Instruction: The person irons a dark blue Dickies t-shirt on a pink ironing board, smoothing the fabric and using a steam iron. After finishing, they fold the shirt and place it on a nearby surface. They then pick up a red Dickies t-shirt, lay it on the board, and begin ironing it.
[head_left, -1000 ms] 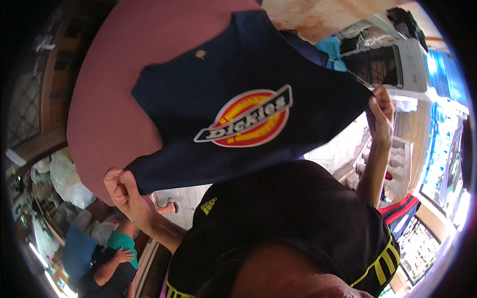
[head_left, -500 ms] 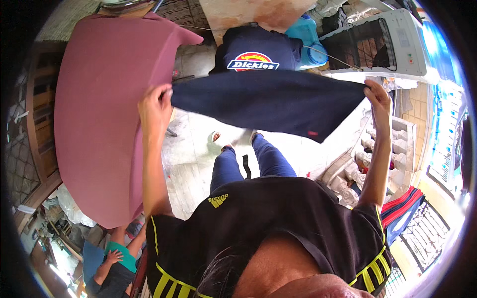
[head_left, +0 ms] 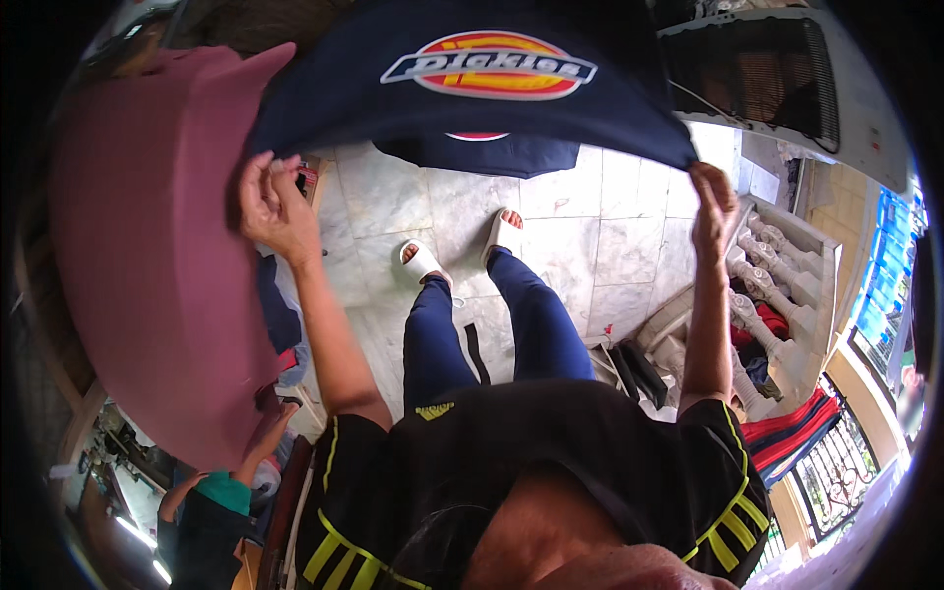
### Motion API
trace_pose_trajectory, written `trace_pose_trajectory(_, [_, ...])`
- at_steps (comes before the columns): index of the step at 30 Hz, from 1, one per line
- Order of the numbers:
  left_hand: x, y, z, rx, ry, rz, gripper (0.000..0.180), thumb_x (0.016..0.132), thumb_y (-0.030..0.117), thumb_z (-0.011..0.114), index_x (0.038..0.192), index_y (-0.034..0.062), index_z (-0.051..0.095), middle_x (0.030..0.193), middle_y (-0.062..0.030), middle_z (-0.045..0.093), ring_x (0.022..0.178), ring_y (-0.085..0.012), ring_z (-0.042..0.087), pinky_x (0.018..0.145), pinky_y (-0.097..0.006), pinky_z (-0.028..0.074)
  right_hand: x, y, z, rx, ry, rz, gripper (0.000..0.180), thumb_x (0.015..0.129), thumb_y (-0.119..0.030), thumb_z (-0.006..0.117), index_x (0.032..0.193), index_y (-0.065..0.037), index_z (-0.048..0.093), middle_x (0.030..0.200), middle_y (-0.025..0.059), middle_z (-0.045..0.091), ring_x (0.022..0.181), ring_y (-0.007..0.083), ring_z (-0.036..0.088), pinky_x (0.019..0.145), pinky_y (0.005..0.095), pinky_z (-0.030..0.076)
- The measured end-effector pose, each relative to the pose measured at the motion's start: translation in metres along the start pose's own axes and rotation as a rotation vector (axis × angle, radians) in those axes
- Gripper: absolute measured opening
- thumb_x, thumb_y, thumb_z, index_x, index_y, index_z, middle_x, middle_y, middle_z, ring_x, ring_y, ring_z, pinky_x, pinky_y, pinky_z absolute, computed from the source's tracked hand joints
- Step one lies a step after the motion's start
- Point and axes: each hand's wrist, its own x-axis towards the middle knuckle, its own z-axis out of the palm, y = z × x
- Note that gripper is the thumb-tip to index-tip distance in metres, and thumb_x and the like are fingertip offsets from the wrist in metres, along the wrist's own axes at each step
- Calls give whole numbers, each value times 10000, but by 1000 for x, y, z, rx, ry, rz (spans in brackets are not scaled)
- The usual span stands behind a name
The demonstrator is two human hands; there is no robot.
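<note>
A dark navy printed garment [head_left: 344,108] is spread wide in front of me, a large red, yellow and white emblem facing up. My left hand [head_left: 278,206] is closed in a pinch at its near left corner, next to the draped pink cloth. At the near right corner, the fingertips of my right hand [head_left: 713,211] are pinched on the fabric. Underneath, another dark navy garment [head_left: 482,158] shows partly, with a sliver of similar print; the upper one hides the rest.
A big surface draped in pink cloth [head_left: 138,246] stands on my left, with another person [head_left: 211,501] beyond its near end. To the right are a white appliance with a dark grille [head_left: 762,84], white balusters [head_left: 772,285] and red and blue fabrics [head_left: 796,428]. Marble tiles [head_left: 570,256] lie underfoot.
The garment has swung up and away from me, and its emblem now shows at the top. Both hands keep hold of its near corners, slightly lower in view. The view has shifted.
</note>
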Motion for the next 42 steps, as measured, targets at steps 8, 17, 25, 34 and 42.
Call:
trace_pose_trajectory(8, [-98,-225,38,-213,275,-785,147,881,31,697,975,108,615,973,-12,649,862,-133,616,711,-331,563,-25,220,39,-76,-65,424,160,852,-106,741,964,-6,687,880,13,664,821,93,576,779,241,452])
trace_pose_trajectory(17, [-99,-231,24,-330,242,-797,220,876,4,691,1035,117,590,990,-36,639,914,-180,625,780,-360,540,-28,199,27,-96,-10,430,145,839,-125,765,903,-37,669,789,-15,626,735,77,547,699,227,436])
trace_pose_trajectory(25, [-100,-233,26,-311,275,-775,239,890,18,680,1077,109,562,1046,-57,643,950,-191,629,791,-340,546,-41,201,38,89,87,492,116,830,-73,748,821,-87,634,730,-55,572,650,36,476,615,204,370])
trace_pose_trajectory(34, [-136,-247,57,-349,162,-1329,645,806,448,773,1322,178,495,1258,-81,552,1133,-250,516,973,-464,416,-44,244,85,253,92,981,628,851,-359,743,1340,-165,399,1182,95,577,960,237,632,794,360,499])
trace_pose_trajectory(42, [-153,-193,117,-685,-171,-1352,782,793,536,753,1385,114,465,1370,-66,534,1300,-242,441,1075,-480,312,-43,238,159,983,-113,1103,737,836,-595,667,1382,-153,443,1380,82,496,1232,252,488,994,439,389])
